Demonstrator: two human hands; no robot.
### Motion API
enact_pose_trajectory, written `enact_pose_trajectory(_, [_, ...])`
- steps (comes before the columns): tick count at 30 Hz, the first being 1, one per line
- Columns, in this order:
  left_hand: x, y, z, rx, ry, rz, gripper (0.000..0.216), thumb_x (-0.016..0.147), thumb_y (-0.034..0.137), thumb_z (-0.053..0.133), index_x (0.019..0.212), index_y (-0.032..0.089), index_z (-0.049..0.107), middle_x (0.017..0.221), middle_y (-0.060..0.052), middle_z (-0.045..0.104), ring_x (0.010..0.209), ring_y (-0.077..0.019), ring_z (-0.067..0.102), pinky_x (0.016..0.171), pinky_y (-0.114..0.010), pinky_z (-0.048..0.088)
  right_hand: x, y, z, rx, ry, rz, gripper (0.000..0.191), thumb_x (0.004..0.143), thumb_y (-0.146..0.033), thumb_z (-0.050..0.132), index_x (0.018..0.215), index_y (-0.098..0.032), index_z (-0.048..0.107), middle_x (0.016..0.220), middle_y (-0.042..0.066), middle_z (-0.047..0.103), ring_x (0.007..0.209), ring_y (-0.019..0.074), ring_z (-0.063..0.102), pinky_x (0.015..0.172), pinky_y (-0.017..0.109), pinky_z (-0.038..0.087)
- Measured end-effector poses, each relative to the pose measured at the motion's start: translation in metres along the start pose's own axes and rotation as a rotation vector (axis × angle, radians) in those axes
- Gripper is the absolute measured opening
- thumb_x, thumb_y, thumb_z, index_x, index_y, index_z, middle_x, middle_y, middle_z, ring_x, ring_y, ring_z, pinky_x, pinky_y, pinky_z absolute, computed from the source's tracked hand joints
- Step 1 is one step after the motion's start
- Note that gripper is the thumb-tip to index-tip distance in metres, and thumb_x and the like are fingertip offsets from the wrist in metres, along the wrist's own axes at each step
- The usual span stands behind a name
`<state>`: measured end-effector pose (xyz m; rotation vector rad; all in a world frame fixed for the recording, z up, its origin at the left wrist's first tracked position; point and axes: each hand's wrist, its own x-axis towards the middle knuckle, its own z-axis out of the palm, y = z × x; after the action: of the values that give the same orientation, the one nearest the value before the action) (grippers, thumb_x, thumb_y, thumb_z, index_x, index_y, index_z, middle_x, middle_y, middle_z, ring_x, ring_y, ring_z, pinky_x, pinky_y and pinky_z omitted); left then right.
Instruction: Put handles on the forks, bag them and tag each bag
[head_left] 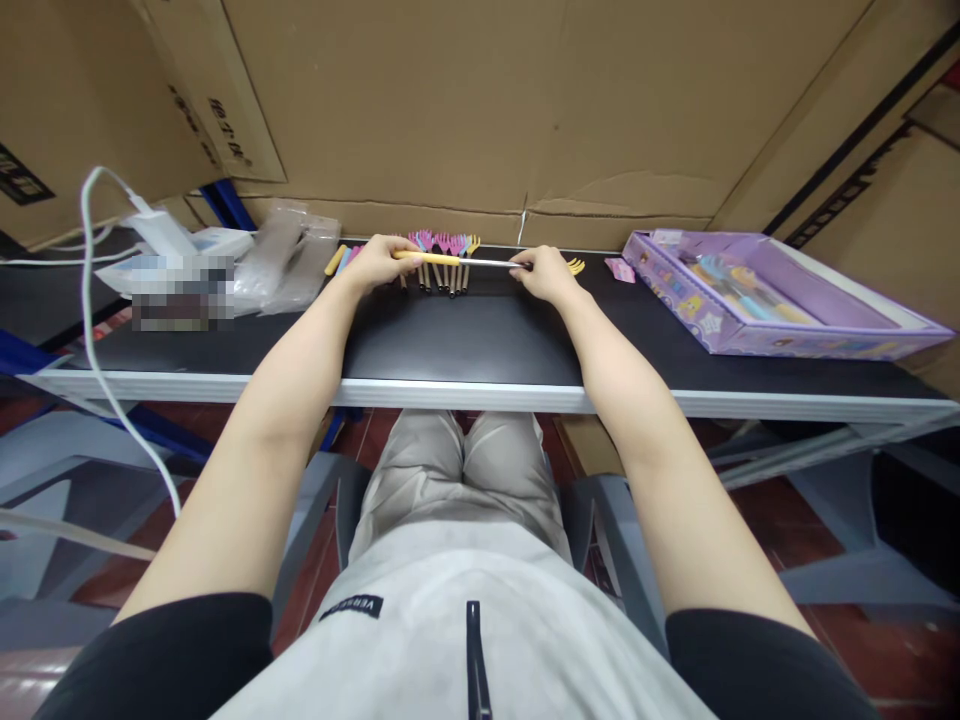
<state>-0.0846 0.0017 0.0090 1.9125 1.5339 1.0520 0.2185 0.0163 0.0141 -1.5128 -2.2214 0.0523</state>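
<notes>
Both my hands hold a back scratcher [480, 263] level above the table, with a yellow handle on the left and a thin metal rod. My left hand [382, 262] is closed around the handle. My right hand [549, 272] pinches the rod's right end, where a dark piece shows at the fingertips; a yellow claw head [576, 266] sticks out beyond this hand. Behind and between the hands lie several claw heads [444, 245] in pink, blue and yellow, their stems pointing towards me. Yellow, blue and pink handles [343, 258] lie beside my left hand, partly covered by it.
A purple box [787, 340] with back scratchers inside stands at the right, a small pink packet [620, 269] near it. Clear plastic bags [289, 260] and a white device with a cable [90, 300] are at the left. Cardboard [480, 110] walls the table's back.
</notes>
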Motion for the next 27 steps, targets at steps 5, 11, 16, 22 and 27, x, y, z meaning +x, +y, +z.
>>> enact_pose_trajectory(5, [0.004,-0.004,0.001,-0.072,0.024,-0.046,0.021,0.085,0.023,0.069,0.104,0.017,0.073,0.070,0.001,0.055,0.065,-0.0136,0.051,0.063,-0.024,0.042,-0.001,-0.002,0.000,0.045,-0.023,-0.040,0.036,0.098,-0.034,0.063,0.122,-0.016,0.083,0.106,0.012,0.081,0.108,0.0311,0.073,0.102,0.044,0.054])
enact_pose_trajectory(11, [0.007,-0.010,0.000,-0.117,0.045,-0.055,0.023,0.084,0.025,0.072,0.106,0.019,0.071,0.068,0.001,0.052,0.063,-0.0143,0.050,0.061,-0.026,0.042,-0.003,-0.004,-0.006,0.044,-0.042,-0.054,0.031,0.098,-0.035,0.063,0.115,-0.018,0.082,0.106,0.006,0.081,0.110,0.0290,0.069,0.103,0.041,0.051])
enact_pose_trajectory(16, [0.005,-0.009,-0.004,-0.118,0.010,-0.052,0.025,0.085,0.023,0.067,0.109,0.019,0.071,0.066,0.002,0.050,0.059,-0.0128,0.048,0.060,-0.025,0.040,-0.007,-0.007,-0.010,0.056,-0.046,-0.081,0.033,0.098,-0.031,0.061,0.118,-0.016,0.082,0.107,0.007,0.082,0.110,0.0295,0.070,0.102,0.040,0.050])
enact_pose_trajectory(22, [0.004,-0.009,-0.006,-0.118,0.003,-0.076,0.030,0.084,0.021,0.066,0.114,0.017,0.072,0.068,0.001,0.051,0.060,-0.0142,0.050,0.062,-0.027,0.042,-0.006,-0.007,-0.009,0.025,-0.019,-0.119,0.032,0.100,-0.029,0.063,0.121,-0.017,0.084,0.116,0.009,0.082,0.113,0.0299,0.072,0.105,0.040,0.049])
enact_pose_trajectory(27, [0.004,-0.008,-0.007,-0.126,-0.010,-0.073,0.025,0.086,0.020,0.066,0.110,0.018,0.071,0.066,0.002,0.051,0.057,-0.0126,0.048,0.059,-0.026,0.040,-0.006,-0.007,-0.010,0.005,-0.013,-0.123,0.032,0.102,-0.029,0.060,0.123,-0.021,0.083,0.124,0.010,0.081,0.115,0.0298,0.071,0.105,0.040,0.048])
